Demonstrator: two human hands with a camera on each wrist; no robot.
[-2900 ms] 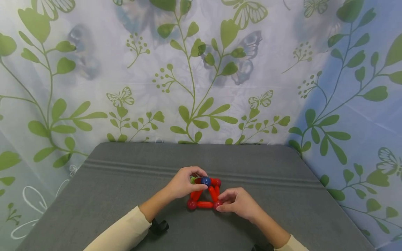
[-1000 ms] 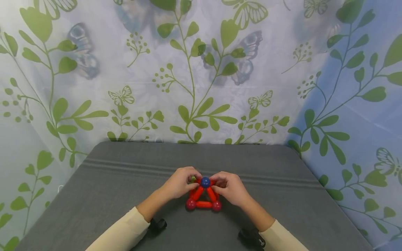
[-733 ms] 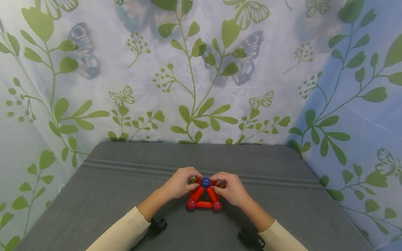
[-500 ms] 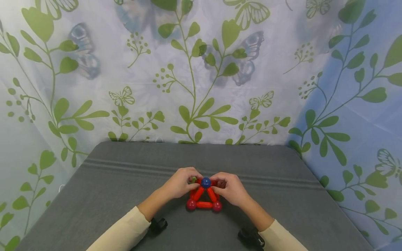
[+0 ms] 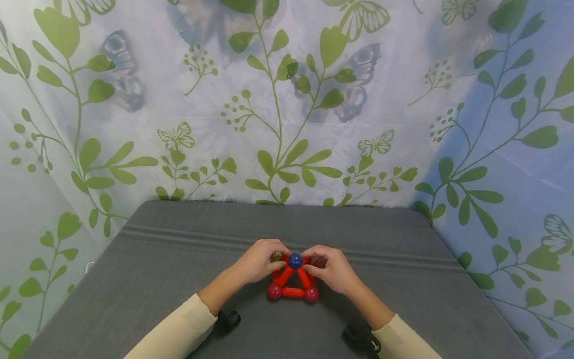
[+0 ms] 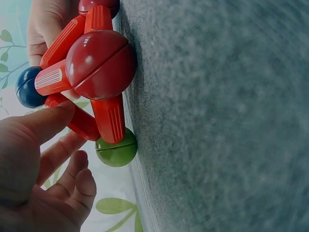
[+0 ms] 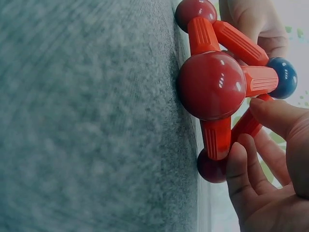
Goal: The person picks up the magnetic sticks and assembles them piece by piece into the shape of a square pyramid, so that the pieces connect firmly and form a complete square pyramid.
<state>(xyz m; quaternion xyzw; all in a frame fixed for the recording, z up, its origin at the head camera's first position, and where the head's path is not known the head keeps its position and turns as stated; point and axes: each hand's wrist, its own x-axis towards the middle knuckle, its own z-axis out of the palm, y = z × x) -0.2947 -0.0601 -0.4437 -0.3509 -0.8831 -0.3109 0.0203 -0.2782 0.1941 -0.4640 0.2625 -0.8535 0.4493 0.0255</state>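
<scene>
A small pyramid of magnetic sticks and balls stands on the grey table. At its top sits a blue ball, with red sticks running down to the base. Two red balls mark the front corners, joined by a red stick. A green ball is at the back left corner, a darker red ball at the back right. My left hand pinches the back left sloping stick just below the blue ball. My right hand pinches the back right sloping stick.
Behind the table hangs a pale curtain printed with green leaves and butterflies. Black wrist camera mounts sit under both forearms, close over the table.
From the front right red ball, my right hand has moved up and back to the stick beside the blue ball. Over the last second both hands have stayed nearly still.
</scene>
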